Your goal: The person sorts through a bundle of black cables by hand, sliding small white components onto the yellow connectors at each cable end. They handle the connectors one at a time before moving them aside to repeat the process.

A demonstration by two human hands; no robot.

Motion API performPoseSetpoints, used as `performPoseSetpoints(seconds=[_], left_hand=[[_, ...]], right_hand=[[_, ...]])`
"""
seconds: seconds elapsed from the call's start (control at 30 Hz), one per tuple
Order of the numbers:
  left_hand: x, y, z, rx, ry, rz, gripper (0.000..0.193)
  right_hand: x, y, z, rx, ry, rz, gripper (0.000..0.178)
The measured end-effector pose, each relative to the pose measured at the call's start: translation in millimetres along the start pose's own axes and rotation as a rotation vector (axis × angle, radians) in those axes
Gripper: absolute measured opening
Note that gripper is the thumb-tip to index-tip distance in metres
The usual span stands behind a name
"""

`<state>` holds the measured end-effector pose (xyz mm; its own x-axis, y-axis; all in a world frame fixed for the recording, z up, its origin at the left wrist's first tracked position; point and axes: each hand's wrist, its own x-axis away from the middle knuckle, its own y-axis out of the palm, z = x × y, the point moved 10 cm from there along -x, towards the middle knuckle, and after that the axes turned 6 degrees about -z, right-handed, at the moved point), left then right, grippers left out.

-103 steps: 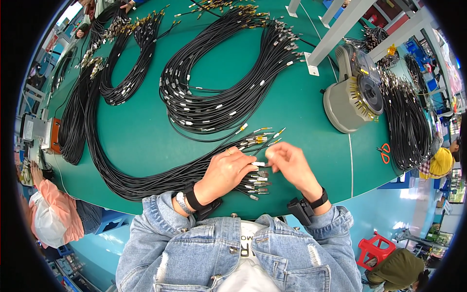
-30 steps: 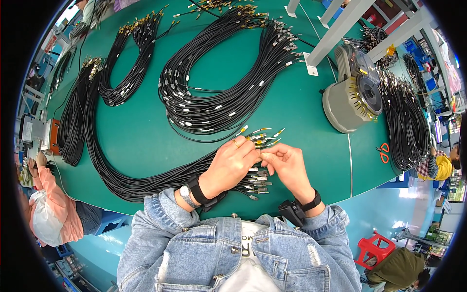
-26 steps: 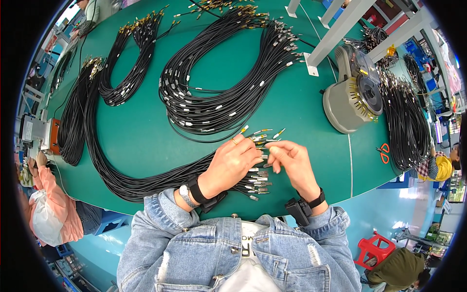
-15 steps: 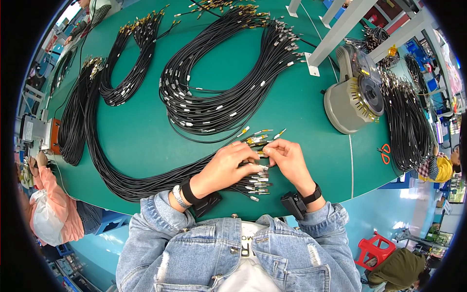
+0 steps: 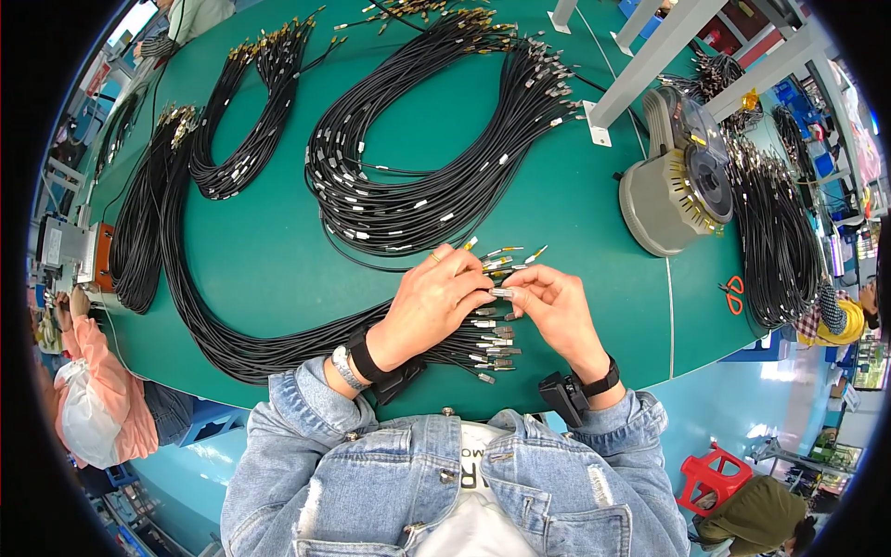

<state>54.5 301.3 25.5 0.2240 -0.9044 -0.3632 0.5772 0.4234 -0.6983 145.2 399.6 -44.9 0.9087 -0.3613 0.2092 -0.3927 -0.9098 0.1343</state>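
Note:
Over the front of the bench, my left hand (image 5: 438,302) pinches one black cable close to its silvery connector end (image 5: 501,292). From the other side, my right hand (image 5: 555,308) closes thumb and fingers on that same end. The cable belongs to a long bundle of black cables (image 5: 246,355) that curves in from the left and passes beneath my left hand. Several metal connector ends (image 5: 492,353) of the bundle fan out below my fingers. Beyond them stick out a few ends with yellow and white parts (image 5: 535,255). My left palm hides part of the bundle.
Looped black cable bundles (image 5: 390,213) lie across the green bench (image 5: 575,353). A grey round dispenser-like machine (image 5: 664,209) stands at right, near orange-handled scissors (image 5: 734,295) and another cable pile (image 5: 775,232). Grey metal posts (image 5: 640,70) rise behind. A co-worker in pink (image 5: 102,390) sits left.
My left hand has risen slightly and turned, with the fingers gathered closer. The silvery connector end now shows between both hands; earlier my fingertips were at a yellow part.

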Motion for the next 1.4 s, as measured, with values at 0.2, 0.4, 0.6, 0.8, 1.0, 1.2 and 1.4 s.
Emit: performPoseSetpoints(seconds=[0.2, 0.4, 0.6, 0.8, 1.0, 1.2, 1.4], left_hand=[[1, -2, -27, 0.229, -0.223, 0.043, 0.006], [0, 12, -24, 0.301, -0.163, -0.107, 0.009], [4, 11, -20, 0.304, -0.072, -0.147, 0.012], [5, 13, -26, 0.368, -0.130, -0.164, 0.015], [3, -1, -10, 0.191, -0.056, -0.047, 0.016], [8, 0, -3, 0.083, -0.025, 0.007, 0.014], [9, 1, -8, 0.166, -0.024, 0.023, 0.015]], right_hand=[[1, 5, -2, -0.002, 0.017, -0.027, 0.010], [6, 6, -6, 0.014, 0.009, -0.008, 0.010], [8, 5, -3, -0.003, 0.008, 0.003, 0.010], [12, 9, -10, 0.051, -0.031, 0.007, 0.011], [11, 8, -6, -0.036, -0.006, 0.011, 0.012], [13, 5, 1, -0.012, 0.089, 0.043, 0.009], [14, 7, 0, -0.042, 0.041, 0.041, 0.010]])
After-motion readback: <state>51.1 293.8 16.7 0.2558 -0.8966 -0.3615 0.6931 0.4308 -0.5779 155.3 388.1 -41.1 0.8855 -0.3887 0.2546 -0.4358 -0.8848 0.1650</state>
